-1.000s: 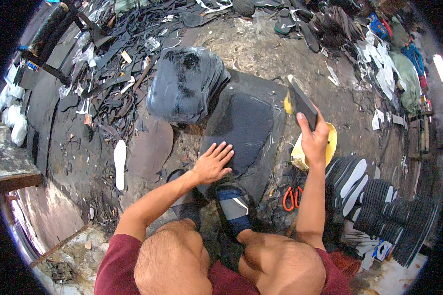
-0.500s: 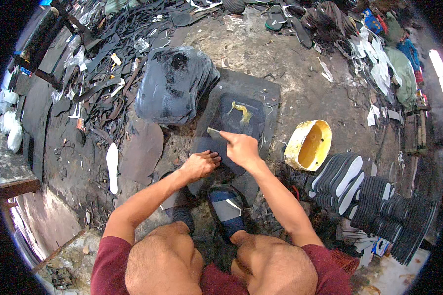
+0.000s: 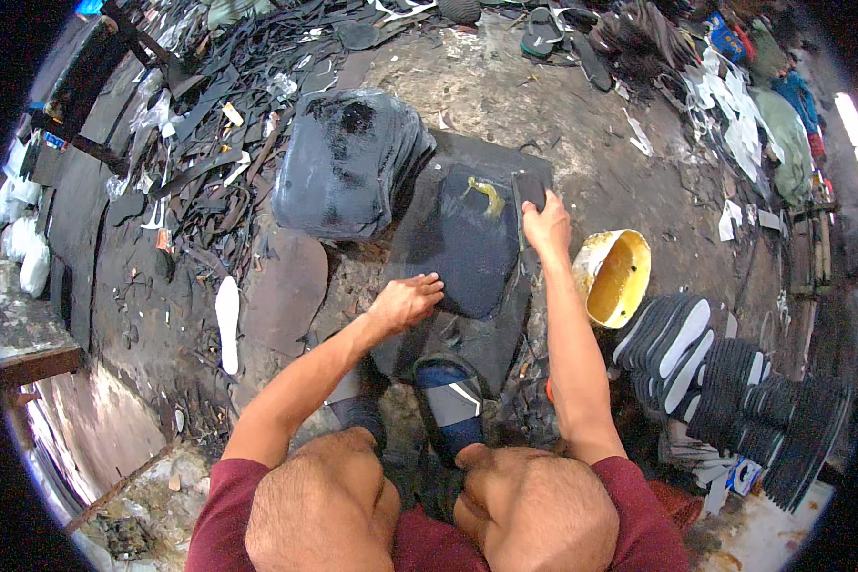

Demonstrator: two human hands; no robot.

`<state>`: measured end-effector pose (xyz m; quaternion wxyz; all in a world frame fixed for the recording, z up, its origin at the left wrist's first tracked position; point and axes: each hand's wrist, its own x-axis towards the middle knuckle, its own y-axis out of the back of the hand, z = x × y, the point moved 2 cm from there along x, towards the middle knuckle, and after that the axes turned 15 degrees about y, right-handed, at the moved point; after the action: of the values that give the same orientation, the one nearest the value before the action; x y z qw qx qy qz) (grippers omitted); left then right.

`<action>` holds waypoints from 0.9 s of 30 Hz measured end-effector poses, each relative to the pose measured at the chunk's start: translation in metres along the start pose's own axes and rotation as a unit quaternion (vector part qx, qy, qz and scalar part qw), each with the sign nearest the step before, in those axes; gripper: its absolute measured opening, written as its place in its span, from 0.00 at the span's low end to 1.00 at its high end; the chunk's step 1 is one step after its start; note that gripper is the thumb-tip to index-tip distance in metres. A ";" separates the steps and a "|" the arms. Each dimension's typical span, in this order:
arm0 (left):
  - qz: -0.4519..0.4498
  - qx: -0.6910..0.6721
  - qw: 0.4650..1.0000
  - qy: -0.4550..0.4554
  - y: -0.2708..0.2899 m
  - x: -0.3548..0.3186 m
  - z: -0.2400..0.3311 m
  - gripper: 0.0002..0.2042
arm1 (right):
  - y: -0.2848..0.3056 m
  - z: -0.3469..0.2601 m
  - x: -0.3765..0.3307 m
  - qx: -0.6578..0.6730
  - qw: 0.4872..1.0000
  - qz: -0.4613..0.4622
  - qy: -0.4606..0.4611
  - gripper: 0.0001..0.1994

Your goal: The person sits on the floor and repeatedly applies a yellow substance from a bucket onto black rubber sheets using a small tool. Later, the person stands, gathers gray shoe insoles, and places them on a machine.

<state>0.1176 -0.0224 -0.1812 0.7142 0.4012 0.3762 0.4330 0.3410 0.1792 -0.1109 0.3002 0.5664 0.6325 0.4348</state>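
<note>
A black rubber sheet [image 3: 475, 262] lies flat on a larger dark mat [image 3: 412, 234] in front of my feet. Yellowish glue [image 3: 491, 196] is smeared near the sheet's far end. My right hand [image 3: 549, 229] is closed on a flat dark spreader [image 3: 527, 189], held at the sheet's far right edge. At the sheet's near left edge rests my left hand [image 3: 405, 303], its fingertips touching the edge and its fingers close together; whether they pinch the sheet is unclear. To the right stands a cut-open yellow container [image 3: 593, 286] with amber residue inside.
Beyond my left hand is a stack of black sheets [image 3: 338, 176]. A brown sheet [image 3: 291, 284] and a white insole [image 3: 227, 324] lie on the left. Stacked soles [image 3: 663, 348] stand at the right. Dark offcuts [image 3: 229, 162] cover the far left floor.
My right hand has swept the spreader from the sheet's left side to its far right edge. The glue patch looks smaller. My left hand has shifted slightly right.
</note>
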 end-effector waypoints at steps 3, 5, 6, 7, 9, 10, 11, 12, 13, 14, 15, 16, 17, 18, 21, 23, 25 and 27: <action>0.080 -0.061 0.995 -0.002 -0.007 -0.017 -0.009 0.23 | -0.018 -0.049 -0.015 -0.055 0.988 -0.139 -0.034 0.23; 0.133 -0.082 0.988 -0.009 -0.007 -0.021 -0.009 0.18 | -0.034 -0.058 -0.009 -0.054 0.988 -0.140 0.032 0.22; 0.129 -0.096 0.987 0.000 -0.004 -0.023 -0.003 0.17 | -0.040 -0.057 -0.002 -0.026 0.989 -0.129 0.068 0.22; 0.131 -0.107 0.986 0.008 -0.003 -0.022 -0.001 0.17 | -0.044 -0.062 0.011 0.003 0.988 -0.113 0.108 0.22; 0.131 -0.134 0.982 0.021 -0.006 -0.020 0.005 0.18 | -0.057 -0.075 0.041 -0.027 0.971 -0.186 0.151 0.24; 0.136 -0.150 0.979 0.030 -0.005 -0.018 0.008 0.19 | -0.060 -0.084 0.058 -0.042 0.957 -0.219 0.184 0.24; 0.140 -0.165 0.976 0.039 -0.004 -0.016 0.009 0.20 | -0.059 -0.090 0.072 -0.057 0.942 -0.251 0.216 0.24; 0.138 -0.150 0.978 0.043 -0.001 -0.017 0.006 0.21 | -0.053 -0.104 0.081 -0.072 0.931 -0.281 0.220 0.23; 0.131 -0.139 0.981 0.039 0.000 -0.017 0.009 0.22 | -0.044 -0.106 0.086 -0.091 0.922 -0.311 0.213 0.23; 0.124 -0.129 0.983 0.034 0.000 -0.017 0.013 0.23 | -0.050 -0.090 0.093 -0.065 0.925 -0.315 0.203 0.22; 0.136 -0.124 0.982 0.052 -0.003 -0.019 0.015 0.23 | -0.049 -0.092 0.090 -0.047 0.927 -0.297 0.223 0.22; 0.148 -0.118 0.979 0.069 -0.008 -0.022 0.019 0.24 | -0.047 -0.093 0.088 -0.046 0.915 -0.319 0.241 0.22; 0.160 -0.113 0.977 0.084 -0.012 -0.024 0.022 0.25 | -0.045 -0.093 0.082 -0.045 0.903 -0.340 0.258 0.23; 0.159 -0.107 0.976 0.101 -0.010 -0.027 0.032 0.25 | -0.049 -0.087 0.065 -0.048 0.892 -0.346 0.286 0.22; 0.162 -0.127 0.975 0.085 -0.009 -0.047 0.054 0.25 | -0.057 -0.101 -0.008 -0.057 0.865 -0.346 0.358 0.17; 0.139 -0.203 0.969 0.009 -0.019 -0.058 0.068 0.25 | -0.053 -0.117 -0.076 -0.048 0.852 -0.356 0.380 0.18; 0.085 -0.209 0.969 -0.099 -0.026 -0.060 0.089 0.25 | -0.053 -0.104 -0.133 0.050 0.870 -0.219 0.438 0.18; 0.014 -0.211 0.968 -0.138 -0.021 -0.064 0.107 0.23 | -0.046 -0.100 -0.161 0.057 0.876 -0.211 0.430 0.18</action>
<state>0.1974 -0.1144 -0.1460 0.8218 0.3026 0.1683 0.4526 0.2617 0.0018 -0.1257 0.0500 0.1932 0.8273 0.5251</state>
